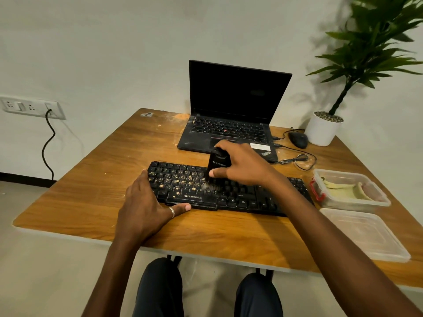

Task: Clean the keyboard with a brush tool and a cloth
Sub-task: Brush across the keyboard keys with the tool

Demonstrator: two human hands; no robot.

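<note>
— How does the keyboard (pixel 229 191) lie?
— Lengthwise left to right across the tabletop (pixel 91 179), crumbs on its left keys.
— The hands?
— Right hand (pixel 242 164) grips the upright brush (pixel 216 168), bristles down on the keys; left hand (pixel 146 202) lies open, flat, at the keyboard's left end.

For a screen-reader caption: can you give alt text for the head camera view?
The right hand sweeps a black brush tool over a crumb-strewn black keyboard on a wooden table, while the left hand steadies the keyboard's left end. A cloth lies in an open container at right.
</note>
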